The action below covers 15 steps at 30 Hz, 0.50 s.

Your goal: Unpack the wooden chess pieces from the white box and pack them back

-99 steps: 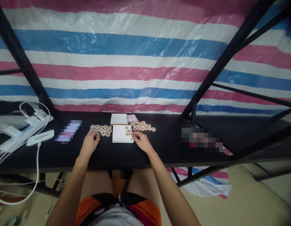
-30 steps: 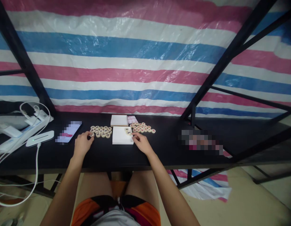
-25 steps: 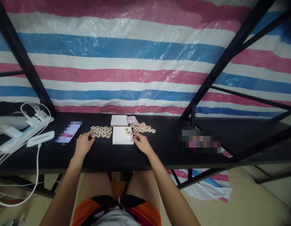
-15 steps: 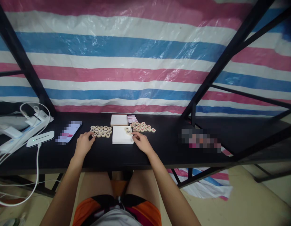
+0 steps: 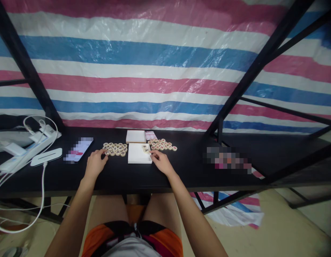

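My left hand (image 5: 95, 163) rests on the black table (image 5: 181, 167), its fingertips pinched on a round wooden game piece at the left end of a cluster of black-marked pieces (image 5: 115, 149). My right hand (image 5: 160, 161) lies at the right edge of a white square box (image 5: 138, 157), fingers loosely apart and tips beside two pieces (image 5: 145, 149) lying on the box. A cluster of red-marked pieces (image 5: 162, 144) sits just beyond the right hand.
A second white box (image 5: 135, 136) and a pink card (image 5: 150, 135) lie behind. A phone (image 5: 78, 149) lies left of the pieces. A power strip with chargers and white cables (image 5: 28, 150) fills the far left. A blurred object (image 5: 228, 159) is at right. Black frame bars cross overhead.
My left hand shifted from the middle of the black-marked cluster to its left end. The right hand has stayed at the box's edge, where two pieces now lie.
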Available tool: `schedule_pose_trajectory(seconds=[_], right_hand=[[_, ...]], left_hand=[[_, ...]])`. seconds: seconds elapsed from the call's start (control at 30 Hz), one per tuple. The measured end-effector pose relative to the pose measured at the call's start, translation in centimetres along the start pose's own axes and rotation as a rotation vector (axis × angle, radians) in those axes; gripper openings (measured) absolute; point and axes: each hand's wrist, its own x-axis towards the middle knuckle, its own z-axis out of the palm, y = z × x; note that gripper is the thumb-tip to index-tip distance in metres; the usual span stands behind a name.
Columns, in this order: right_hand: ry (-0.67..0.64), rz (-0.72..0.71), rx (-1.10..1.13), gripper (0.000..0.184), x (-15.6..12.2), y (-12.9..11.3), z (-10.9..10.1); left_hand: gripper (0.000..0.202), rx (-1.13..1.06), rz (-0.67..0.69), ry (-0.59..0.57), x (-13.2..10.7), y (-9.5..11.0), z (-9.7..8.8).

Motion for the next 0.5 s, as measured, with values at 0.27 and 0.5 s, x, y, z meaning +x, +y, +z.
schedule_pose_trajectory(seconds=[0.27,0.5], right_hand=[[-0.005,-0.017,-0.008,0.03,0.1,0.4,0.1],[0.0,-0.032,-0.01,0.03,0.2,0.7,0.2]], left_hand=[[0.027,-0.089,0.234,0.082,-0.1,6.4,0.0],[0.03,0.076,0.507,-0.19,2.1,14.9,2.7]])
